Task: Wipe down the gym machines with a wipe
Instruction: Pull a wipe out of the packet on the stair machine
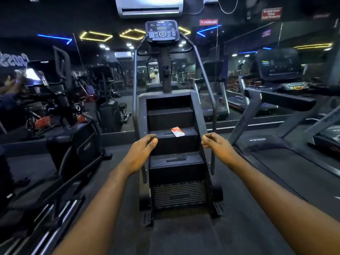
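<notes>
- Dark gym walls carried mirrors and blue and yellow strip lights, with an air conditioner mounted high at the top of the view.
- A black stair climber stood in the middle of the floor, its console raised on a post between two long side rails.
- A small white-and-orange wipe packet lay flat on one of the middle steps, towards its right side, touched by neither hand.
- The left hand reached forward at the climber's left edge, fingers loosely curled with the thumb near the fingertips, holding nothing.
- The right hand reached forward at the right rail, fingers likewise loosely curled and empty; whether either of the hands touched the frame could not be told.
- Both hands were near the packet's step, one on each side of it.
- A treadmill stood to the right, and an elliptical trainer to the left.
- Part of another person showed at the far left edge.
</notes>
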The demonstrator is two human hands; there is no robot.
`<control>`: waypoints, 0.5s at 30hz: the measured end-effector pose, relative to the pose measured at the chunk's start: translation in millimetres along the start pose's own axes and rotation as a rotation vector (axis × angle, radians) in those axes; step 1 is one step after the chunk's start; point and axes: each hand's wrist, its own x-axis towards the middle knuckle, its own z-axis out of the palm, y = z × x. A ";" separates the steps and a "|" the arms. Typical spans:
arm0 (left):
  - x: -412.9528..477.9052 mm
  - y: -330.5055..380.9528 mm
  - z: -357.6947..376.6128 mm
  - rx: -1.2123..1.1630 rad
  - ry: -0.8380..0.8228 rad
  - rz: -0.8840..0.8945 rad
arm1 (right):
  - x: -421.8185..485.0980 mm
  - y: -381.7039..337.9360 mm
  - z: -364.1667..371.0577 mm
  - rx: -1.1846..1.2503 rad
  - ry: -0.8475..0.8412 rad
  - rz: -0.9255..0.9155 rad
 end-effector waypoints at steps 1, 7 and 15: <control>13.8 -0.8 5.1 -0.008 0.003 -0.010 | 15.1 6.0 -0.7 0.004 -0.001 0.010; 130.8 -36.6 39.7 -0.022 -0.012 -0.058 | 135.2 50.8 1.9 0.008 -0.044 0.057; 262.7 -137.7 75.2 -0.068 -0.012 -0.086 | 282.4 126.1 39.6 -0.030 -0.096 0.094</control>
